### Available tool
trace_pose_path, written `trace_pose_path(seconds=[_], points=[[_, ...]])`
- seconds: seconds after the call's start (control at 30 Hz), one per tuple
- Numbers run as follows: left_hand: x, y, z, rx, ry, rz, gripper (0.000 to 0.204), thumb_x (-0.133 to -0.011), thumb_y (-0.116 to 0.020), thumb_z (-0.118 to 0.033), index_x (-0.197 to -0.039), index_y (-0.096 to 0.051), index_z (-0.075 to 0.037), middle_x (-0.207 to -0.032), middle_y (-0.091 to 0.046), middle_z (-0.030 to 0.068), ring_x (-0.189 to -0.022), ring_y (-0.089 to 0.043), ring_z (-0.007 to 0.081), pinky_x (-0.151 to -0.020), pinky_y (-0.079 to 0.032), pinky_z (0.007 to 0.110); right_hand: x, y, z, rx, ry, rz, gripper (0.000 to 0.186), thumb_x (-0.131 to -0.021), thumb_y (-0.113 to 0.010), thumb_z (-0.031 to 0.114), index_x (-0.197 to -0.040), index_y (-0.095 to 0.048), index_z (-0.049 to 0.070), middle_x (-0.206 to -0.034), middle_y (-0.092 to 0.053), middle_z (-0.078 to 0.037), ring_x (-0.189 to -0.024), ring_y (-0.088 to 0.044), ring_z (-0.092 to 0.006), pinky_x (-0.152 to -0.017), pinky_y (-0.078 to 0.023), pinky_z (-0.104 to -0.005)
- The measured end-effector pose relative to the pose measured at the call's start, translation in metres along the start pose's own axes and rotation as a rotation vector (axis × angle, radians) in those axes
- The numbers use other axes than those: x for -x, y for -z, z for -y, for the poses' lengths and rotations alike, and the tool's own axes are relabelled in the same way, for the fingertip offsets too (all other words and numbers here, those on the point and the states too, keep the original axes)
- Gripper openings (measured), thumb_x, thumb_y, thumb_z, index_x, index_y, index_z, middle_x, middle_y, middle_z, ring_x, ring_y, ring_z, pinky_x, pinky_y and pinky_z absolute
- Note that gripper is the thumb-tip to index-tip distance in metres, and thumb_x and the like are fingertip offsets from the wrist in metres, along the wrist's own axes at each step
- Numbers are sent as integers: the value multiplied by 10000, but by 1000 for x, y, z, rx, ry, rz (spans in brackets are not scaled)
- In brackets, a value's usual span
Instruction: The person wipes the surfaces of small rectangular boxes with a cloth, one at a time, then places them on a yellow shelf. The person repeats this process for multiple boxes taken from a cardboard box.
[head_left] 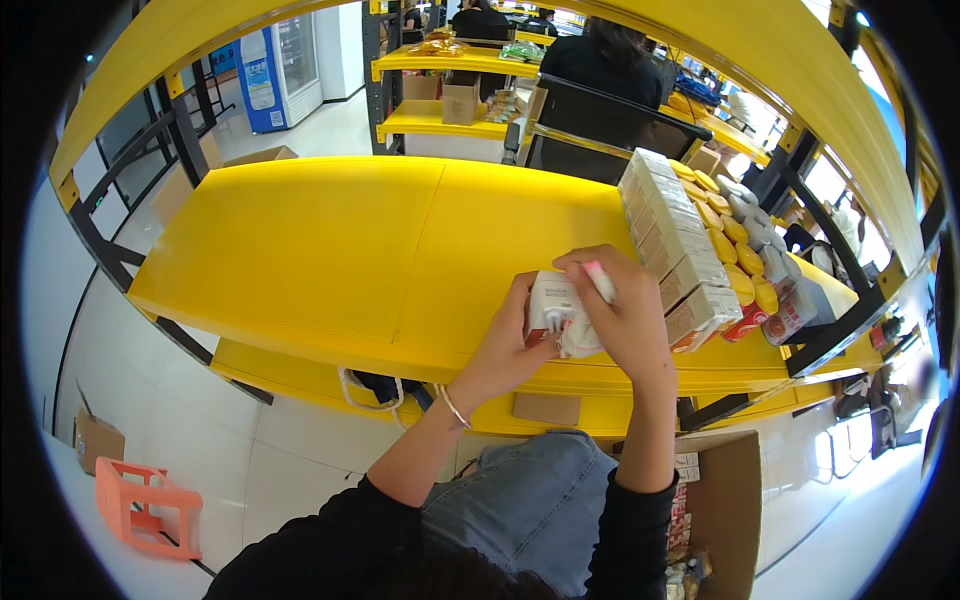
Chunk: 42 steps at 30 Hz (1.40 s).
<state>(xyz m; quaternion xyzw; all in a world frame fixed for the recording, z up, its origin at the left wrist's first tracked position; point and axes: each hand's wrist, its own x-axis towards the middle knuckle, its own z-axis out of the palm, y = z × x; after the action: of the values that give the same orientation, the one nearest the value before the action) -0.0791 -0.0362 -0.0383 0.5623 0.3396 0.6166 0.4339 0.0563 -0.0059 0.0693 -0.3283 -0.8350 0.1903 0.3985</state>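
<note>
Above the front edge of the yellow shelf [300, 240], my left hand [505, 350] grips a small white carton [552, 298] from its left side. My right hand [632, 315] is closed around a crumpled white cloth [580, 342], and a pink bit shows near its fingers. The cloth touches the carton's right side. To the right of my hands stands a row of similar small cartons [670, 235], with pale tops and brownish sides.
Beyond that row are yellow-capped containers [735, 235] and grey-capped ones [765, 230]. Black posts [185, 125] hold up the shelf ends. A cardboard box [725, 510] with packages stands at my right, a pink stool [150, 508] at lower left. A seated person [605, 75] is beyond.
</note>
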Motion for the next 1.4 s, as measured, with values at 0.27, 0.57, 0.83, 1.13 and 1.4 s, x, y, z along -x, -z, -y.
trace_pose_path(seconds=[0.27, 0.57, 0.83, 1.13, 1.4], points=[[4, -6, -16, 89, 80, 28, 588, -873, -539, -94, -1349, -199, -34, -1273, -395, 100, -1195, -398, 156, -991, -340, 311, 61, -55, -39, 31, 71, -445, 538, -851, -551, 145, -1336, -371, -5, -1413, -303, -221, -1240, -355, -407, -997, -324, -442], [10, -7, -13, 11, 5, -60, 582, -903, -498, -250, -1351, -220, -6, -1315, -388, 124, -1239, -361, 184, -1054, -248, 337, 103, -38, -19, 393, -186, -218, 512, -799, -601, 76, -1282, -445, 9, -1402, -339, -180, -1136, -429, -364, -970, -367, -417], [12, -7, -14, 57, -50, 3, 494, -942, -454, -236, -1339, -269, -6, -1276, -437, 120, -1161, -440, 174, -983, -359, 317, 92, -71, -4, 158, 171, -570, 401, -588, -638, -27, -966, -680, 99, -1041, -575, -85, -963, -555, -297, -821, -486, -368], [8, -15, -17, -98, -105, -82, 478, -971, -437, -264, -1340, -294, 6, -1297, -411, 130, -1189, -398, 172, -1017, -301, 314, 119, -12, 11, 114, -136, -136, 304, -634, -638, -45, -908, -665, 85, -1054, -604, -66, -958, -587, -247, -809, -491, -337], [11, -9, 0, -294, -207, -335, 468, -955, -451, -144, -1352, -237, -17, -1266, -388, 117, -1160, -394, 185, -1012, -291, 317, 73, -20, -12, 104, 17, -515, 395, -688, -599, -98, -1061, -619, 26, -1084, -586, -150, -959, -586, -306, -792, -483, -336]])
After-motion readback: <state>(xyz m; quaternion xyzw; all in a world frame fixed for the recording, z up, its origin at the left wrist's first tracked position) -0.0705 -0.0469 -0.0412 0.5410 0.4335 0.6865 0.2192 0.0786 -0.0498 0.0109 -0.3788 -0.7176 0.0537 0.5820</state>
